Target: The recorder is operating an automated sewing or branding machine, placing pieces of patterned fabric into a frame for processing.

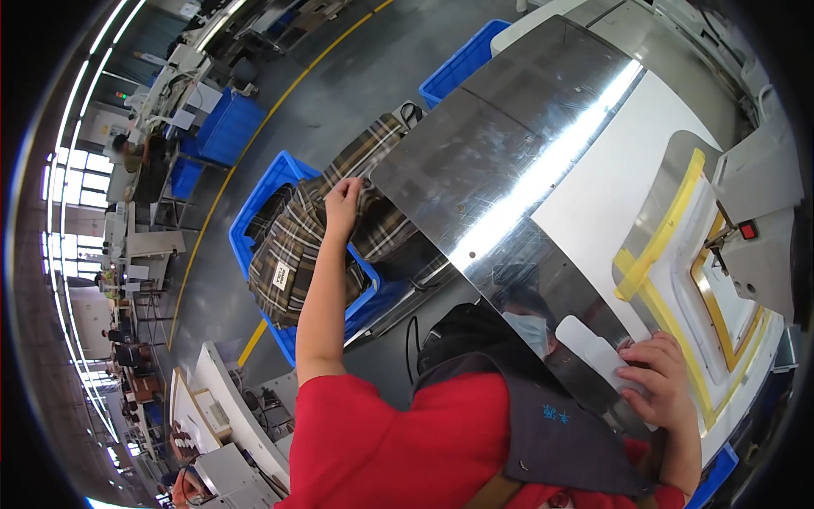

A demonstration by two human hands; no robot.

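My left arm reaches out to the left over a blue plastic bin (283, 343). The bin is heaped with brown, black and white plaid cloth (292, 246), which bears a white label (281, 275). My left hand (342, 206) is closed in a pinch at the plaid cloth by the table's corner; its fingertips are partly hidden. Over the right part of the shiny metal table (509, 110), my right hand (660, 380) has its fingers curled on the end of a flat white piece with rounded ends (589, 348).
Right of the metal top, a white machine head (759, 195) stands over a yellow-edged frame (704, 288) and strips of yellow tape (666, 225). Another blue bin (462, 64) stands beyond the table. A yellow line (288, 81) crosses the grey floor. Other people and machines are far left.
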